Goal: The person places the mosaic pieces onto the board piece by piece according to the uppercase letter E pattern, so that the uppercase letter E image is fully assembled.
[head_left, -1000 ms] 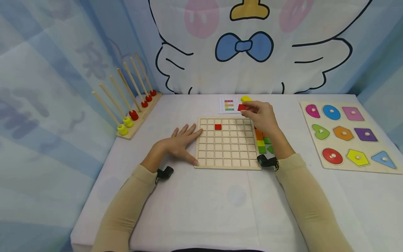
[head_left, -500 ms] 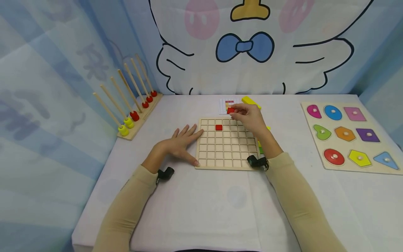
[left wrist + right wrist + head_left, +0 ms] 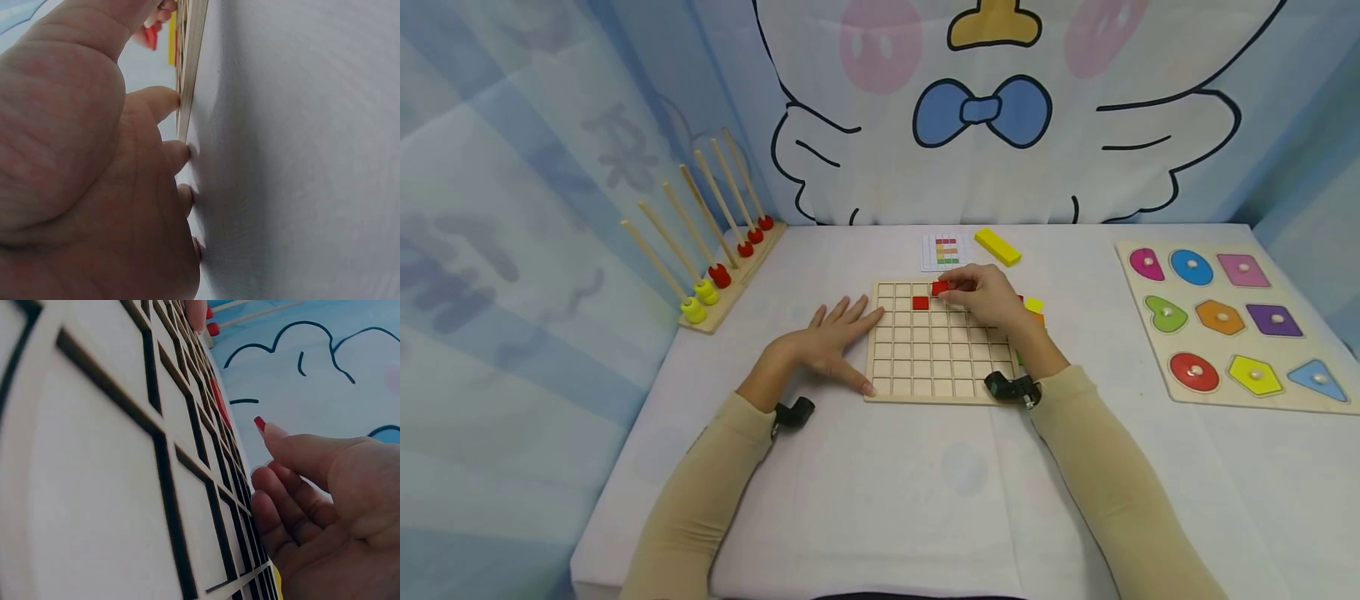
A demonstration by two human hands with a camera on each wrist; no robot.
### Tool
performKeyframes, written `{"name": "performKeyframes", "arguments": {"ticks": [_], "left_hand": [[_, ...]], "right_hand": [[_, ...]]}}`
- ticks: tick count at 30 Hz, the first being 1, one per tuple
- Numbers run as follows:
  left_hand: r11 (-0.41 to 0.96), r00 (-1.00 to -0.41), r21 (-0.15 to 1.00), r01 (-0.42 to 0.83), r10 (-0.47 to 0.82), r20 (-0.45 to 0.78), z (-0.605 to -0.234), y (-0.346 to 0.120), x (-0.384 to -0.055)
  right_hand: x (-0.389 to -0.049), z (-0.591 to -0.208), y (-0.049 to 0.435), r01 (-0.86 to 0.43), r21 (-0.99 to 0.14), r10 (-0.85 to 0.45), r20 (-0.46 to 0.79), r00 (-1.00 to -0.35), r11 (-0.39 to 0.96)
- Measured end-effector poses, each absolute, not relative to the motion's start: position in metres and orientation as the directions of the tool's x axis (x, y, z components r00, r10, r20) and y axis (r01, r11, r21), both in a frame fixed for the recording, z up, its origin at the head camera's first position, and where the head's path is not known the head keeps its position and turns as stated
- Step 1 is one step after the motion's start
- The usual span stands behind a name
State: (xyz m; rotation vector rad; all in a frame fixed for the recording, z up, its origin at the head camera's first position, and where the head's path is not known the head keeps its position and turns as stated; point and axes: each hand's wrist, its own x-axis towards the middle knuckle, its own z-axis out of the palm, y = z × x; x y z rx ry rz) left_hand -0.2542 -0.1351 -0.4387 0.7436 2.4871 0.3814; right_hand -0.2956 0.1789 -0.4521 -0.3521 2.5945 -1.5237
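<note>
A wooden grid board (image 3: 942, 343) lies in the middle of the table, with one red square tile (image 3: 921, 303) set in a cell near its far edge. Between thumb and fingertips my right hand (image 3: 987, 296) pinches a second red square tile (image 3: 939, 288), held just over the board's far rows; the right wrist view shows that pinched tile (image 3: 259, 423) above the grid. My left hand (image 3: 827, 343) spreads its fingers along the board's left edge, thumb at the near corner. In the left wrist view, fingertips (image 3: 167, 103) touch the board's side.
Beyond the board lie a pattern card (image 3: 946, 251) and a yellow bar (image 3: 997, 247). Loose coloured pieces (image 3: 1033, 306) sit by its right edge, partly under my right arm. A bead-and-peg stand (image 3: 730, 283) is at left, a shape puzzle board (image 3: 1236, 333) at right.
My right hand has carried the red tile left and then nearer, from beside the card to above the board's far rows. The left hand has stayed put.
</note>
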Motion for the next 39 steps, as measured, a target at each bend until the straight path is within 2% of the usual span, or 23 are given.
{"name": "performKeyframes", "arguments": {"ticks": [8,23,39], "left_hand": [[0.808,-0.718,0.404,0.429,0.576,-0.390,-0.4396,-0.1358,-0.2544],[0.809,-0.724,0.400,0.430,0.574,-0.384,-0.4417,-0.1350,-0.2550],[0.816,-0.726,0.388,0.429,0.567,-0.390,-0.4415,-0.1352,-0.2546]], "right_hand": [[-0.2948,-0.4515,0.1774,-0.226,-0.806,-0.315,0.053,-0.948,0.547],[-0.2920,-0.4481,0.1762,-0.268,-0.741,-0.364,0.034,-0.931,0.616],[-0.2877,-0.4454,0.1724,-0.269,-0.729,-0.377,0.016,-0.926,0.630]]}}
